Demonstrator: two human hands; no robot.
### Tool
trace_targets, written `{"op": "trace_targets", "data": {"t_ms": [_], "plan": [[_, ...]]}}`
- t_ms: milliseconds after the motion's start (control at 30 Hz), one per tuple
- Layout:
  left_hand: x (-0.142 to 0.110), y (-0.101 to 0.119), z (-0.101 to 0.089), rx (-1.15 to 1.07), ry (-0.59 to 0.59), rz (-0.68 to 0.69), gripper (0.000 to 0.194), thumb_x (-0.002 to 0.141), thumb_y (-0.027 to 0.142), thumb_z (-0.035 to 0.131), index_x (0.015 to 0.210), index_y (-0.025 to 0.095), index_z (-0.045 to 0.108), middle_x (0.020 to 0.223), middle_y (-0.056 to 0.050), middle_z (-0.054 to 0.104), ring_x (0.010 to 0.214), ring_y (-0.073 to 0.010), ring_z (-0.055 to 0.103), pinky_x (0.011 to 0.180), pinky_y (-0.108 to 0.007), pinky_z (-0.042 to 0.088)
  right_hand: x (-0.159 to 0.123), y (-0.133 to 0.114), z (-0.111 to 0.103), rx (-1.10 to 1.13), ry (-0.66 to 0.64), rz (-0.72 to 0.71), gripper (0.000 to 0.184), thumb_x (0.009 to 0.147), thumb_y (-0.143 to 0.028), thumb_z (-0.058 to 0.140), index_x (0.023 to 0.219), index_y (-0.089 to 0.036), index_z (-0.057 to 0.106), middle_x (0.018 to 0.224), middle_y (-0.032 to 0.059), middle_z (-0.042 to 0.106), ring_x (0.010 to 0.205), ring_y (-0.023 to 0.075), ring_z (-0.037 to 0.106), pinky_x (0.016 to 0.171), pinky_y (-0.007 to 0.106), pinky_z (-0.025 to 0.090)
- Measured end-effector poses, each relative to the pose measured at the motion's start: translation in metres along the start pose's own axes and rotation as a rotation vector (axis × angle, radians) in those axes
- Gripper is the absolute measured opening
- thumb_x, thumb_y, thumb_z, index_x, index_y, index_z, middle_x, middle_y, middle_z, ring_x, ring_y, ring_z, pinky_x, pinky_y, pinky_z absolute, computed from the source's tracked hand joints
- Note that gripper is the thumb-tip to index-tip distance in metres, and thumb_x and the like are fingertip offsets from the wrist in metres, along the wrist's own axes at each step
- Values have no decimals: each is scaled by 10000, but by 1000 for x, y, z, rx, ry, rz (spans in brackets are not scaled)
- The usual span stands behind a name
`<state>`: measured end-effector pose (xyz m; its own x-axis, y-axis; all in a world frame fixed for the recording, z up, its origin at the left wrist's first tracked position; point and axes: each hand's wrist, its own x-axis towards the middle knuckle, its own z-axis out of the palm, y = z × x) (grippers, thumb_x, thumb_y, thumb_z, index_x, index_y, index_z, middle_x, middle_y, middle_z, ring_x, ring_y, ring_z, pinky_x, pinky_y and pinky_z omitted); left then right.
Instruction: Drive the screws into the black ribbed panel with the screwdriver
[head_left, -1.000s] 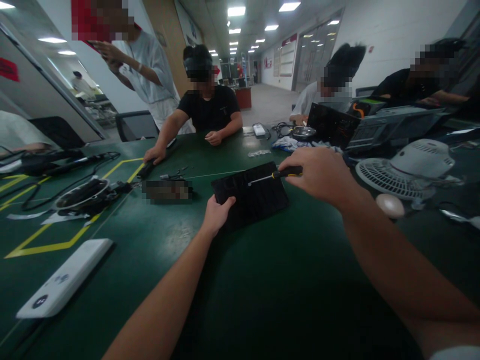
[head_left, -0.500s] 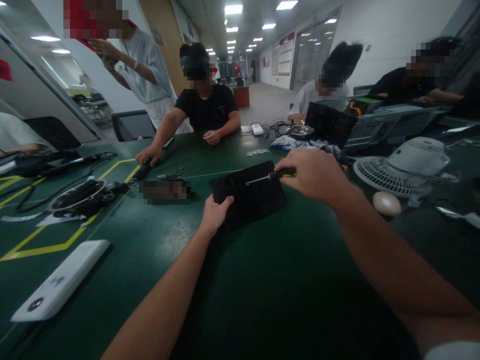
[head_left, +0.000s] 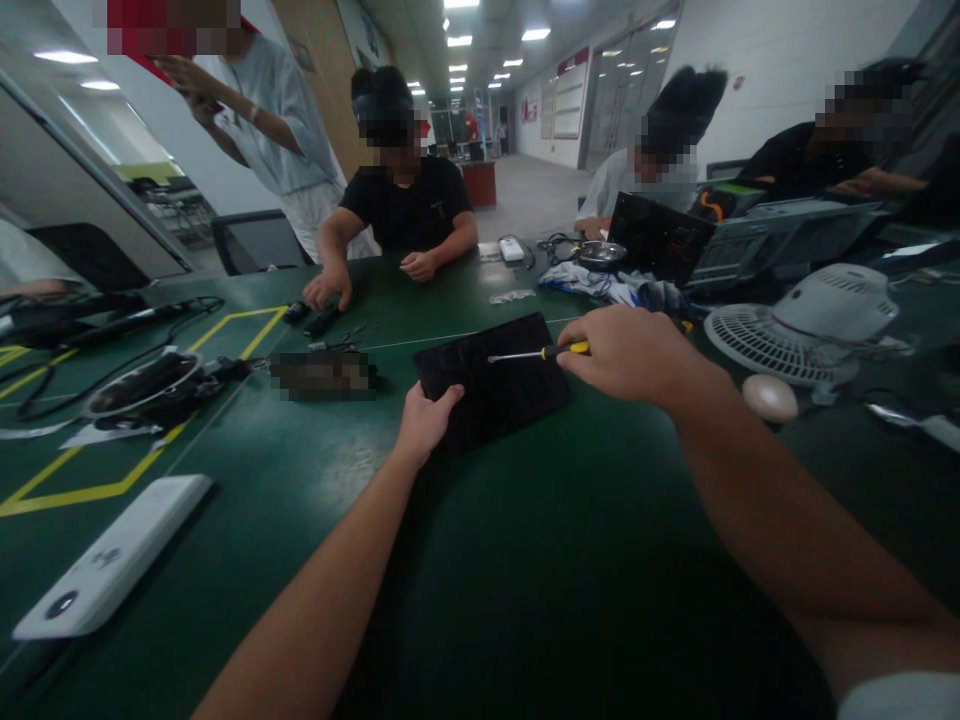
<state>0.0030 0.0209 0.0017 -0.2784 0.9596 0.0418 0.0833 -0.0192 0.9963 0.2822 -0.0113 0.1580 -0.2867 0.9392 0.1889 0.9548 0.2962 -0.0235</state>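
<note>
My left hand [head_left: 429,418] grips the left edge of a flat black rectangular panel [head_left: 510,390], its thumb lying on the upper face. The panel's exact kind is too dark to make out. In my right hand [head_left: 626,352] is a screwdriver [head_left: 555,351] with a black and yellow handle, the fingers closed around it. Its metal shaft points left across the panel, level with the panel's upper middle. Whether the tip touches the surface I cannot tell.
A white power bank-like box [head_left: 112,560] lies at the near left on the green table [head_left: 480,600]. A bundle of black cables [head_left: 150,385] sits behind it. To the right are a white fan head [head_left: 810,330] and a pale rounded object [head_left: 769,398]. A person [head_left: 409,210] sits opposite.
My hands keep their hold on the panel and the screwdriver, whose handle shows more yellow now. The person opposite has drawn one hand back from a black object on the table. The view shifts slightly.
</note>
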Motion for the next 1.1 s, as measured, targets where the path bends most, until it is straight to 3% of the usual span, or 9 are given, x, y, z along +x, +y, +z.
{"op": "trace_targets", "data": {"t_ms": [200,333,433,700,1100], "plan": [[-3,3,0,-16,-6,-2,474,665,388,915,1048,168,746,1060,-106,820,1006,-299,780,979,-467,616,1,7,-2,15,-2,2,438,1043,-481,511,1092,-227,864,1042,143,834,942,328,749,748,414,513],[-2,2,-1,-10,-12,-8,487,668,404,912,1059,169,743,1075,-108,820,1015,-305,781,1001,-486,608,-1,18,-6,68,63,-21,317,895,-428,719,1133,-251,828,986,101,823,909,317,731,724,392,476],[-1,0,-2,-13,-12,-13,489,667,405,913,1060,172,739,1063,-105,818,1001,-304,781,990,-487,613,-1,21,-6,56,118,-30,268,854,-327,727,1097,-260,817,972,85,813,902,304,719,714,380,455],[-3,3,-1,-7,1,-14,452,666,383,915,1023,175,730,1028,-96,810,983,-299,779,966,-467,626,4,12,1,40,193,-75,251,842,-247,749,1076,-277,835,1059,75,815,977,305,707,742,392,452],[-4,5,-2,2,-2,-12,444,670,381,908,1020,175,728,1023,-100,802,968,-294,771,942,-456,620,7,8,8,35,195,-80,263,876,-234,719,1102,-282,845,1071,80,794,966,309,710,704,390,419]]}}
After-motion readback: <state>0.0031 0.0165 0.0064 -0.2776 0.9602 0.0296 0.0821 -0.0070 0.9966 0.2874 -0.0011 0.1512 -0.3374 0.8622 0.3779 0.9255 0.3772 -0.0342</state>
